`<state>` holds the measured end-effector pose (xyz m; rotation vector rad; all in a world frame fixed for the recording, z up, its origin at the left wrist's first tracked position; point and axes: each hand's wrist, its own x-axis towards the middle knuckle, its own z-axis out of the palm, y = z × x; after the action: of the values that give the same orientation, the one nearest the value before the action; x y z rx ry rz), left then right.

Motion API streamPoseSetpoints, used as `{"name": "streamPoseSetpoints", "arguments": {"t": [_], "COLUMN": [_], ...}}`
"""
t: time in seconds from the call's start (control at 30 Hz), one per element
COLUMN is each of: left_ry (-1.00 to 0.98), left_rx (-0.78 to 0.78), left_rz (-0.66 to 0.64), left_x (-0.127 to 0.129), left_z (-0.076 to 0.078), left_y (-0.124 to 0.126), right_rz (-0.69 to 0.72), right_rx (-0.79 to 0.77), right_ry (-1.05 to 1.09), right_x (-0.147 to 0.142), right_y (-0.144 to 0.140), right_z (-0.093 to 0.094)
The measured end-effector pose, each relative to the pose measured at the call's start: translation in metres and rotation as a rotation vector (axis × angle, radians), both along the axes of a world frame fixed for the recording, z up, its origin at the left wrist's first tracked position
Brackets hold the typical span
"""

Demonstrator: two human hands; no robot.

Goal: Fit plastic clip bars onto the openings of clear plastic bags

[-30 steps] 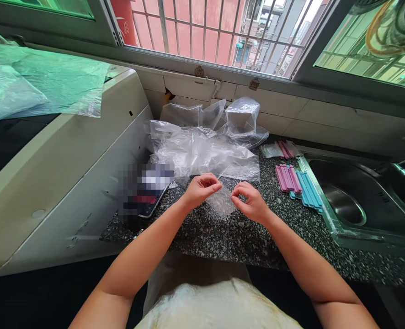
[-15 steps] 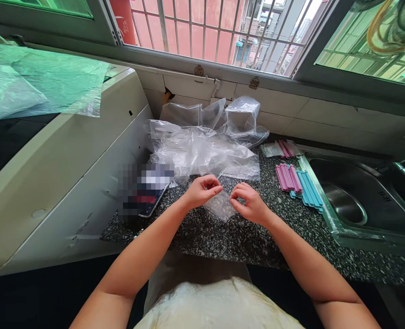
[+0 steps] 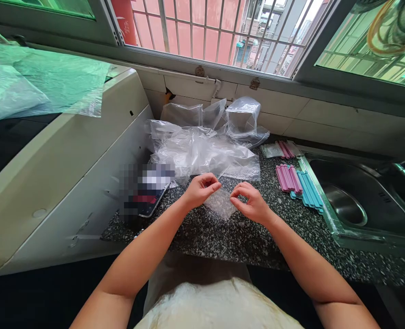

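A small clear plastic bag (image 3: 220, 204) hangs between my hands, low over the speckled countertop (image 3: 202, 233). My left hand (image 3: 199, 191) pinches its left side, thumb and forefinger closed together. On the right, my right hand (image 3: 250, 202) is closed in a similar pinch at the bag's other edge. The thin film is hard to make out at the fingertips. Just beyond my hands lies a heap of crumpled clear plastic bags (image 3: 202, 148).
A phone (image 3: 153, 203), partly blurred out, lies to the left beside a white appliance (image 3: 96, 169). Pink clips (image 3: 286, 178) and blue clips (image 3: 310, 192) lie left of the steel sink (image 3: 336, 228). A small packet (image 3: 271, 150) lies behind them. A barred window (image 3: 202, 32) is at the back.
My left hand has shifted very slightly to the left. My right hand and the things on the counter look the same.
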<state>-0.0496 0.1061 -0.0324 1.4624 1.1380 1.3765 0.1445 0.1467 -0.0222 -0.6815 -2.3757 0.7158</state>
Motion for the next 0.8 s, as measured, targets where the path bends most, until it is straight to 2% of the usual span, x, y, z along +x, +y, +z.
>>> {"name": "streamPoseSetpoints", "arguments": {"t": [0.2,0.43,0.8], "left_ry": [-0.087,-0.083,-0.126], "left_rx": [-0.015,-0.044,-0.056], "left_rz": [0.054,0.103,0.104], "left_x": [-0.0035,-0.0048,-0.0043], "left_z": [0.0033,0.0024,-0.0015], "left_y": [0.0001,0.0018,0.0036], "right_rz": [-0.04,-0.041,-0.065], "right_rx": [-0.012,0.012,0.01], "right_ry": [0.025,0.037,0.037], "right_x": [0.0013,-0.0001,0.0016], "right_y": [0.0013,0.0017,0.0032], "right_z": [0.0012,0.0016,0.0014]}}
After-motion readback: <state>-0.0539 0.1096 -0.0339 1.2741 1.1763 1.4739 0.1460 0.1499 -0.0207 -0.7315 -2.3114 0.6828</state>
